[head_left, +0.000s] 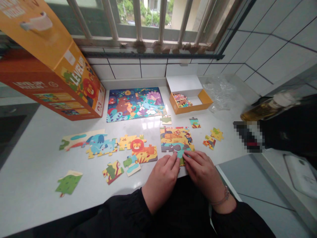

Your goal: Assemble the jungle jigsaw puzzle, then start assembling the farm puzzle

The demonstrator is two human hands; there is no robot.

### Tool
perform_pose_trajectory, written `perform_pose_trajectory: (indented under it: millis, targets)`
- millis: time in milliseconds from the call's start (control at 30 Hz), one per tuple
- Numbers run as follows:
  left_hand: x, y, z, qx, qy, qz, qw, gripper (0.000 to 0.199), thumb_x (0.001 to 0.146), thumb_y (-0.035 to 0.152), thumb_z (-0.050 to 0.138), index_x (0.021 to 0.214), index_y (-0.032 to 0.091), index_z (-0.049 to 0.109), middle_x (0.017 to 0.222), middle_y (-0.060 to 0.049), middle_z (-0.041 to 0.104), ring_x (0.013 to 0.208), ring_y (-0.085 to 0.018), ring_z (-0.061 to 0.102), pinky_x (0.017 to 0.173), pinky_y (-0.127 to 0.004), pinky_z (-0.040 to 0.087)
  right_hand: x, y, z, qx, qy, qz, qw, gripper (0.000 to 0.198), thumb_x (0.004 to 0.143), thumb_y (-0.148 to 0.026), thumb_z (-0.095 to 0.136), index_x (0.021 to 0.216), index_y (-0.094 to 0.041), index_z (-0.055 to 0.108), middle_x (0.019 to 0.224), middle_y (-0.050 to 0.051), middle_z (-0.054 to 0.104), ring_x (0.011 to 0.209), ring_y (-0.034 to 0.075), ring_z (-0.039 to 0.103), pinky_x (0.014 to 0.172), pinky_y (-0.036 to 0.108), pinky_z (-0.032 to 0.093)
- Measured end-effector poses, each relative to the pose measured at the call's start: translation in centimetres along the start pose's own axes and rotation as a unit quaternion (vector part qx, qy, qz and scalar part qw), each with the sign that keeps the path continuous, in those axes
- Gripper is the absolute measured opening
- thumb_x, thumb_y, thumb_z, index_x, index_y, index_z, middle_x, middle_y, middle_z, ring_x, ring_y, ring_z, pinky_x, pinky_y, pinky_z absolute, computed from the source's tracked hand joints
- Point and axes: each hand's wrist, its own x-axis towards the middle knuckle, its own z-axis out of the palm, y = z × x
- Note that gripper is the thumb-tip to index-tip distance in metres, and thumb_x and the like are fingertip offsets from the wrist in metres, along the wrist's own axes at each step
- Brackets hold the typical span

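My left hand (165,177) and my right hand (203,173) meet at the near edge of a partly joined jigsaw section (175,136) showing a leopard and a hippo. Between my fingertips lies a green and teal puzzle piece (182,158). Both hands are closed, fingers pressed together on its sides; my fingers partly cover it. Left of my hands is a joined lion section (146,150), with an elephant section (101,147) beyond it. Loose pieces lie nearby: a snake-and-bush piece (113,172), a green tree piece (68,182) and a yellow piece (217,133).
A finished dark-blue animal puzzle (135,103) lies at the back. Beside it stands an open orange box (194,106) with pieces inside. A tall puzzle carton (74,86) rises at left. Clear plastic wrap (220,94) and an oil-coloured bottle (260,107) are at right.
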Motion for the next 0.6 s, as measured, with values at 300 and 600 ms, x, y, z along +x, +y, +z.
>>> perform_pose_trajectory:
  millis: [300,600]
  targets:
    - [-0.4,0.9,-0.1,0.009,0.006,-0.018,1.000,0.038,0.108,0.019,0.060,0.144,0.008,0.066,0.150,-0.021,0.069,0.127,-0.034,0.068,0.104,-0.050,0.056,-0.5,0.1,0.1,-0.013,-0.002,-0.014,1.000,0.030,0.107,-0.017,0.064,0.135,-0.019,0.074,0.138,0.009,0.078,0.122,0.030,0.067,0.105,0.048,0.053]
    - [-7.5,-0.4,-6.7,-0.060,0.040,0.027,0.997,0.022,0.106,0.013,0.061,0.124,0.018,0.071,0.115,-0.009,0.080,0.105,-0.025,0.072,0.099,-0.044,0.059,-0.6,0.2,0.1,0.023,0.005,0.005,1.000,0.032,0.106,-0.019,0.064,0.138,-0.021,0.067,0.137,0.011,0.076,0.124,0.030,0.066,0.106,0.051,0.052]
